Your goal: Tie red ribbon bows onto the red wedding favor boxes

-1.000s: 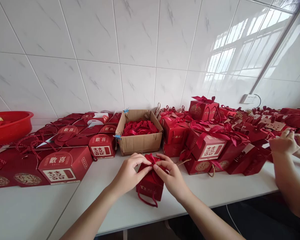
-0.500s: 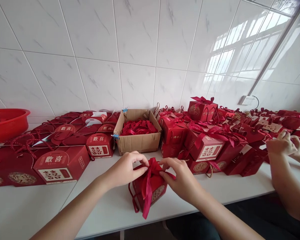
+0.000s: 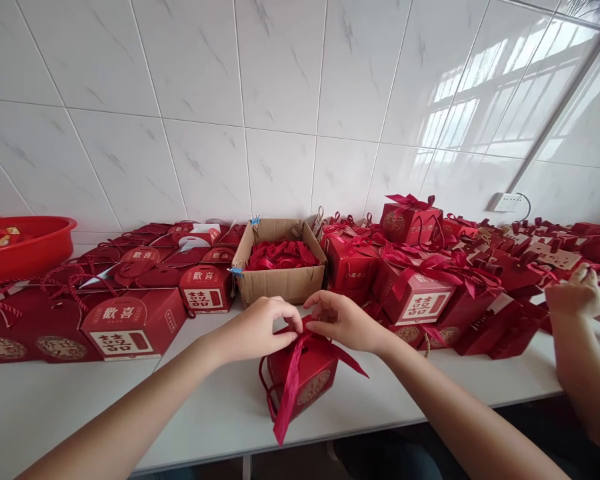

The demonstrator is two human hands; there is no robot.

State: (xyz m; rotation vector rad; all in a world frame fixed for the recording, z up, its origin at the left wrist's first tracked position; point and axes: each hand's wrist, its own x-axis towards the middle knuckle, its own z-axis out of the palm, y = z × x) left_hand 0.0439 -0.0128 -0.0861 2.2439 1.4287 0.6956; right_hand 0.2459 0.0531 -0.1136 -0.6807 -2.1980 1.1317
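A red gift box [image 3: 321, 385] with a round gold emblem stands near the table's front edge. From its top a dark pink ribbon [image 3: 291, 393] hangs down the front, and another tail stretches out to the right. My left hand [image 3: 266, 328] pinches the ribbon at the top of the box between thumb and fingers. Close beside it, my right hand [image 3: 341, 321] is bent over the same spot, its fingertips closed on the ribbon too. The fingers partly hide the knot area. A twisted red cord [image 3: 267, 393] loops down the box's left side.
An open cardboard box [image 3: 280, 285] of red ribbons stands behind my hands. Red boxes [image 3: 130, 327] fill the left, and ribboned boxes [image 3: 423, 297] are stacked right. A red basin [image 3: 40, 250] sits far left. Another person's hands [image 3: 577, 293] work at far right.
My right hand has moved up and left, closer to my left hand at the ribbon. The right ribbon tail now lies free, stretched outward. The view has shifted slightly left.
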